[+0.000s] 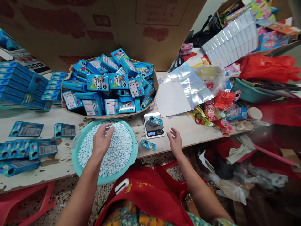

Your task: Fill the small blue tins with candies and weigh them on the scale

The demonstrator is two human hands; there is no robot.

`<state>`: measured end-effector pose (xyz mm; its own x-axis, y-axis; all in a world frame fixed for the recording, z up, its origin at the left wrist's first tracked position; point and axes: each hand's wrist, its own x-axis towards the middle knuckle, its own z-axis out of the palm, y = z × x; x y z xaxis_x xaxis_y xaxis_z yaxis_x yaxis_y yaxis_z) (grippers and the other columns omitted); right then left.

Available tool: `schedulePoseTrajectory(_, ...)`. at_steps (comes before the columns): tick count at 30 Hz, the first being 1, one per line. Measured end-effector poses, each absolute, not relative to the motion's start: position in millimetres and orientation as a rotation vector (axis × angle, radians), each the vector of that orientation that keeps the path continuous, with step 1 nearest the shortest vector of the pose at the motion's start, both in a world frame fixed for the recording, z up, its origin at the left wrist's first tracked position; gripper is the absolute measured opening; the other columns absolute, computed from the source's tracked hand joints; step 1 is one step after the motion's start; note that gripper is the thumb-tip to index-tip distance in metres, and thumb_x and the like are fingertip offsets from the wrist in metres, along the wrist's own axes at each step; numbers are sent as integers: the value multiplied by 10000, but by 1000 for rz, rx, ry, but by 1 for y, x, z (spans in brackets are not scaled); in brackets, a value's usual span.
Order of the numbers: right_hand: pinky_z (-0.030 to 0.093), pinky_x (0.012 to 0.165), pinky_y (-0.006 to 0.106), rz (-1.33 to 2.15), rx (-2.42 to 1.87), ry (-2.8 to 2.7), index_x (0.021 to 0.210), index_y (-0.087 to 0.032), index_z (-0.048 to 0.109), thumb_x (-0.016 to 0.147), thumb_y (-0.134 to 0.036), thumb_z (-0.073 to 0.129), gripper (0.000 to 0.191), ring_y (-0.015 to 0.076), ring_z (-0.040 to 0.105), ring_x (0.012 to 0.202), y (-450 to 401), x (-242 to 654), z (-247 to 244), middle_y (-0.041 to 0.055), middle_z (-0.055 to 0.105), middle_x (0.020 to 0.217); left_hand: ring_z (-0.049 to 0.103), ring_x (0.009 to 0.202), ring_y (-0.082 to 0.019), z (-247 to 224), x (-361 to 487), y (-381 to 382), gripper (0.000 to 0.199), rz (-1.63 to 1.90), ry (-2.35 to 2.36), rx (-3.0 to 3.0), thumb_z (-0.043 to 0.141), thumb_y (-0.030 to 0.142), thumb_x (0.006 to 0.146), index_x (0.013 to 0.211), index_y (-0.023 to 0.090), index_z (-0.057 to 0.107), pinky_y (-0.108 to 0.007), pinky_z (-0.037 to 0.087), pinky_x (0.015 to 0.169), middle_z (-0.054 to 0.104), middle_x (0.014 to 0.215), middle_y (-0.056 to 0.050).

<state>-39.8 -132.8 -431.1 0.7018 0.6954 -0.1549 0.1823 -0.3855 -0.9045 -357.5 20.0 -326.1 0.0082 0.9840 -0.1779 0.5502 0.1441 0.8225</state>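
Observation:
My left hand (102,141) hovers over a turquoise plastic basin (135,150) full of small pale blue candies (121,144). Its fingers are bent loosely and apart from the thumb, with nothing seen in them. Just right of a small digital scale (155,134), my right hand (175,142) is held empty with parted, curled fingers. One small blue candy box (154,121) lies on the scale's plate, and another blue box (148,144) rests on the table in front of it. The digits on the scale's display are too small to read surely.
A large carton tray (110,116) heaped with blue boxes stands behind the basin. Stacked boxes (16,84) and loose ones (27,129) are at left. White paper (172,99), shiny film (188,80), red bags (268,69) and clutter fill the right. The table's front edge is close.

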Motion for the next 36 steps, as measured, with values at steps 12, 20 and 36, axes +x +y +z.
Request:
schedulePoseTrajectory(12, 502, 892, 429, 768, -2009, -383, 1125, -143, 585, 756, -518, 634, 529, 256, 625, 999, -234, -56, -462, 142, 653, 1089, 509, 1160, -254, -302, -234, 51, 474, 394, 984, 2139, 578, 327, 808, 1267, 222, 517, -411, 410, 983, 533, 1286, -85)
schedulePoseTrajectory(20, 490, 921, 452, 780, -1998, -333, 1094, -156, 581, 763, -439, 616, 438, 250, 614, 1012, -251, -61, -461, 133, 648, 1091, 428, 1243, -256, -310, -193, 67, 599, 124, 700, 2411, 614, 258, 770, 1338, 208, 431, -391, 344, 1041, 483, 1337, -95)
schedulePoseTrajectory(36, 379, 1043, 508, 915, -1757, -1288, 1227, -219, 517, 725, -426, 710, 576, 281, 488, 1198, -157, -113, -427, 107, 537, 1245, 539, 1105, -238, -308, -285, 34, 457, 556, 1141, 2101, 645, 270, 784, 1216, 238, 497, -350, 428, 916, 570, 1198, -72)
